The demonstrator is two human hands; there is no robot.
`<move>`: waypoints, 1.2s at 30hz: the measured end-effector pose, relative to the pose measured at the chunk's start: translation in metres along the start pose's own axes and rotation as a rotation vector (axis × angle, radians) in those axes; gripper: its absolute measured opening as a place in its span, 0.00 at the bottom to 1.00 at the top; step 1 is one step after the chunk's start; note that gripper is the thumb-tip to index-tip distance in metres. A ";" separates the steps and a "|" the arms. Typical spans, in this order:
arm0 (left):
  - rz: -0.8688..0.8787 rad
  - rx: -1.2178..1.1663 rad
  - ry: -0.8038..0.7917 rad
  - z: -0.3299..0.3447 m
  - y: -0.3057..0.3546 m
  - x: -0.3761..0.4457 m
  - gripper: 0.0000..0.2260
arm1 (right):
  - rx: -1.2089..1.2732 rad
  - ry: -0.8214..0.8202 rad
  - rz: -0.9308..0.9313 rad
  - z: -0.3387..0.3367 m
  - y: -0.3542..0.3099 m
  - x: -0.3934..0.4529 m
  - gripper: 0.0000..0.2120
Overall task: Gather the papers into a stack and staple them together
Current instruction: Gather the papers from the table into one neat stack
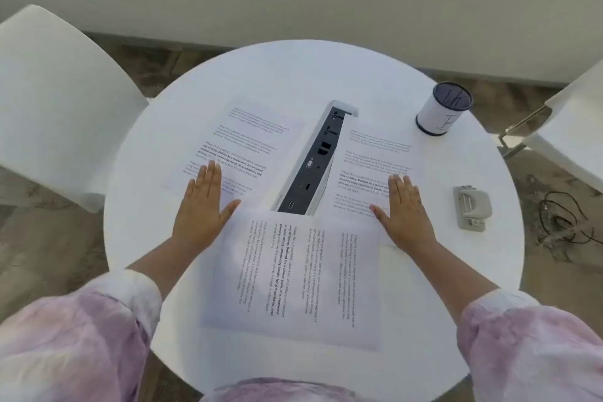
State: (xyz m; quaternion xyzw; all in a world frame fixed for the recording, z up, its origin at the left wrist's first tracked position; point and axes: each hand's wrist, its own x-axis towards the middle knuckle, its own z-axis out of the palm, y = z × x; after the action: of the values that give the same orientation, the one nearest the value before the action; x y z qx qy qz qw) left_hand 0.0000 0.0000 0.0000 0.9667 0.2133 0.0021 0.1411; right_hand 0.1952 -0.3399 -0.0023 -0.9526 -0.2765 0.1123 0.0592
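White printed paper sheets lie apart on the round white table: the left sheet under the flat, open left hand, the right sheet under the flat, open right hand, the near sheet between them. Thin and limp, they should slide easily; pinch at corners. The raised black-and-white port panel divides them, so drag them toward the near edge, away from the grey metal stapler.

Office meeting spot, round white table with built-in port panel, white chairs
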 end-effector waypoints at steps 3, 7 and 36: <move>-0.017 -0.008 -0.017 0.015 0.002 -0.013 0.43 | 0.026 0.003 -0.003 0.010 0.003 -0.004 0.46; -0.047 -0.020 -0.048 0.035 -0.002 -0.025 0.44 | 0.026 -0.020 -0.013 0.026 0.007 -0.012 0.50; -0.165 0.034 -0.006 0.050 0.013 -0.037 0.32 | 0.052 0.076 -0.046 0.016 -0.018 -0.008 0.38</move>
State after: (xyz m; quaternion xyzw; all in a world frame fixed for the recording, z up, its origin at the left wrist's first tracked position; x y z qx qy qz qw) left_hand -0.0254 -0.0400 -0.0423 0.9481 0.2919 -0.0163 0.1251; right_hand 0.1752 -0.3288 -0.0132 -0.9478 -0.2927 0.0816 0.0969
